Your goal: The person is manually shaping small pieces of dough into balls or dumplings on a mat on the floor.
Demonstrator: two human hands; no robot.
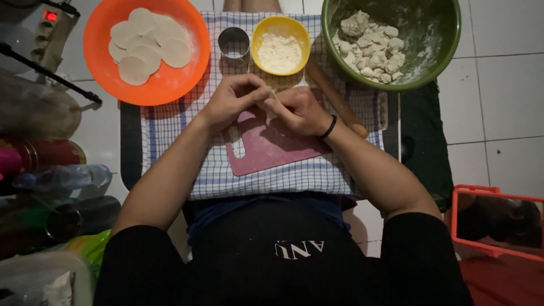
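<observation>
Both hands meet at frame centre above pink cutting board (266,150): left hand (232,99) and right hand (300,110), fingers curled, pinching small dough piece (272,97); orange plate (170,85) of dough rounds upper left

Hidden, cropped and unclear areas

The left hand (231,101) and right hand (298,110) meet at frame centre; whatever sits between the fingertips is too small to identify, and the grip cannot be judged. The rolling pin (334,97) is partly covered by the right wrist. The green bowl (442,54) and orange plate (170,85) are cut off by the top edge. The bottles (54,181) at the left edge are dark and blurred. The red-framed mirror (493,218) at lower right is cropped by the right edge, its reflection indistinct.
</observation>
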